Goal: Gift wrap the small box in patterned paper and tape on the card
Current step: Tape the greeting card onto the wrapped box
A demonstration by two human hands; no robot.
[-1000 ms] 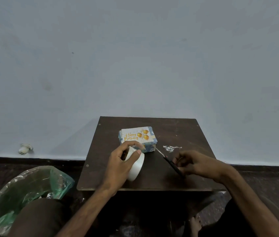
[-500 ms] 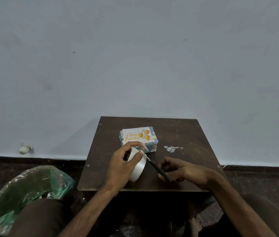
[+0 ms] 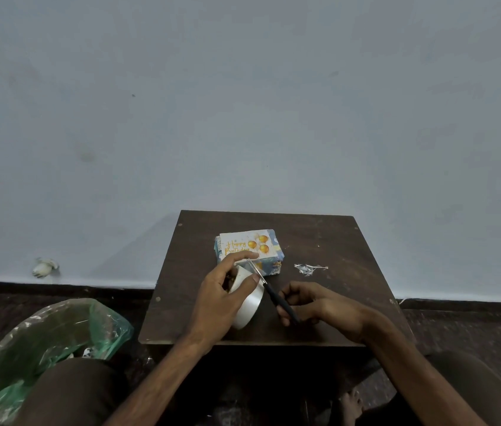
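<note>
A small box [image 3: 273, 265] wrapped in blue patterned paper sits on the dark wooden table [image 3: 335, 241], with a white "Happy Birthday" card [image 3: 247, 244] lying on its top. In front of the box my left hand [image 3: 221, 299] grips a roll of clear tape [image 3: 250, 305], held upright on its edge. My right hand [image 3: 319, 305] holds black-handled scissors [image 3: 273, 295]. Their blades point up and left and reach the top of the roll beside my left thumb.
A crumpled scrap of tape [image 3: 307, 269] lies on the table right of the box. A bin lined with a green plastic bag [image 3: 46, 342] stands on the floor at the left. A small white object [image 3: 44, 267] rests against the wall's base.
My right hand has carried the scissors leftward from the table's right part until the blades meet the tape roll. My left hand has kept the roll in place.
</note>
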